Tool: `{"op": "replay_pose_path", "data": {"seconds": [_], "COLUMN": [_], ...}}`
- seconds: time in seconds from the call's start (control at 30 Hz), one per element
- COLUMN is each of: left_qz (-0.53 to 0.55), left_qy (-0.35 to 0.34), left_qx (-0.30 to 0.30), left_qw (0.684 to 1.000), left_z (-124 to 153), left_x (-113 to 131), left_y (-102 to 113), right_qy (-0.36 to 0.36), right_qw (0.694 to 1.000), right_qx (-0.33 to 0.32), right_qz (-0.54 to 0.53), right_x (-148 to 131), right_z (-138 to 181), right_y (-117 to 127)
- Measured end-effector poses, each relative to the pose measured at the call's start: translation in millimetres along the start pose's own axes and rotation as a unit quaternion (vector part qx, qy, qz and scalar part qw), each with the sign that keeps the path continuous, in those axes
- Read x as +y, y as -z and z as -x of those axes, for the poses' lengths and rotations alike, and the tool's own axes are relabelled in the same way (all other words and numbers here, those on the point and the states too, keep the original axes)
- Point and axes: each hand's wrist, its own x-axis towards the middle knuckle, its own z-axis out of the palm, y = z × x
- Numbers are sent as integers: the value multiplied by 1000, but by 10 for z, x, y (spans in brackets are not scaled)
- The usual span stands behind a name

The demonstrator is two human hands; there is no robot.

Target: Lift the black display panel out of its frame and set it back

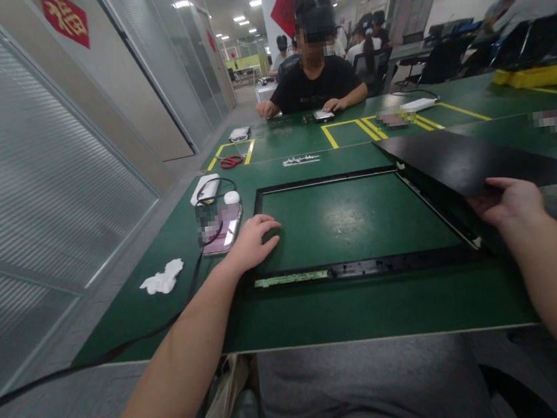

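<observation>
A thin black rectangular frame point(395, 263), like a monitor bezel, lies flat on the green table, with a green circuit strip point(291, 278) along its near bar. My left hand point(258, 241) rests over the frame's left side, fingers apart and slightly bent, hiding part of that bar. At the right, my right hand point(513, 201) grips the near edge of a flat black panel point(473, 153), thumb on top and fingers partly hidden beneath. The panel is tilted, its left edge beside the frame's right bar. Small white pieces point(401, 165) show at the frame's right corners.
Left of the frame lie a phone point(223, 232), a white power bank point(204, 189) with a black cable point(137, 339), and crumpled tissue point(163, 278). Beyond are red-handled scissors point(231, 162) and white strips point(302, 160). A person point(317, 84) sits across the table.
</observation>
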Motion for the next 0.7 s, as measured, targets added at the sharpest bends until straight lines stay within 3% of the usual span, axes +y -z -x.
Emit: {"op": "replay_pose_path", "data": {"seconds": [0.23,0.43,0.6,0.7], "left_qz": [9,24,58,153], "left_qy": [-1,12,56,112], "left_qx": [4,13,62,108], "left_qw": [1000,1000,995,976], "left_z": [-1,-4,-20,-44], "left_x": [1,11,-12,-42], "left_y": [6,21,31,18], "right_qy": [71,85,82,60], "right_qw": [996,990,978,981], "right_qx": [-53,-105,-188,-182], "right_qz": [-12,-28,-31,-24], "right_x": [-34,-74,-95,-125], "right_z": [131,277,497,580], "right_y": [-46,-92,-166,-162]}}
